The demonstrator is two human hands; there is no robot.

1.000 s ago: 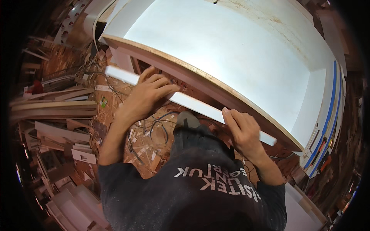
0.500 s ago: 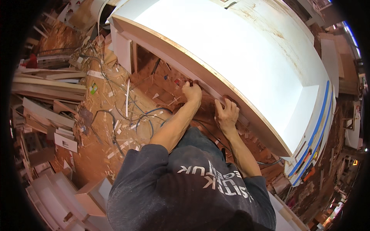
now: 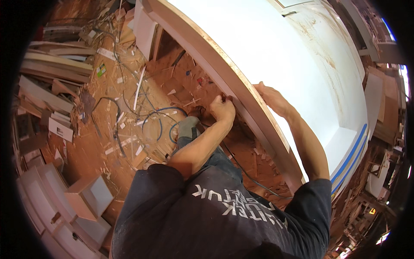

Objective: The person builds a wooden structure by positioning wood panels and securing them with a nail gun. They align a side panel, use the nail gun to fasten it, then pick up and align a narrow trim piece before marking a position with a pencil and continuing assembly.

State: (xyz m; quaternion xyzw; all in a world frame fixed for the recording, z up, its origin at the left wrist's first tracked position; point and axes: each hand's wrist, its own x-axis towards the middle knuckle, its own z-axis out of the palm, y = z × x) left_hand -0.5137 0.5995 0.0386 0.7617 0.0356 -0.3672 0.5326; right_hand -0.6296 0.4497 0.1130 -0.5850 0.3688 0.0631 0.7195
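Observation:
A large white cabinet carcass (image 3: 293, 73) with a raw wooden front rail (image 3: 202, 41) stands before me. My left hand (image 3: 223, 108) is closed at the lower inner face of this rail, fingers curled together. A small dark spot shows at its fingertips; whatever they pinch is too small to name. Over the rail's top edge lies my right hand (image 3: 274, 99), fingers stretched out toward the edge and palm above the white surface. Its fingertips are partly hidden, and nothing shows in it.
Offcuts and wood scraps litter the brown floor (image 3: 92, 142). A blue hose (image 3: 161, 110) loops beside my foot. Stacked boards (image 3: 56, 64) lie at the left, with a small open box (image 3: 92, 198) nearer. Blue strips (image 3: 351, 151) run along the carcass's right end.
My right hand has moved from below the rail up over its top edge onto the white surface. My left hand stays at the rail, shifted slightly in view as the head turned.

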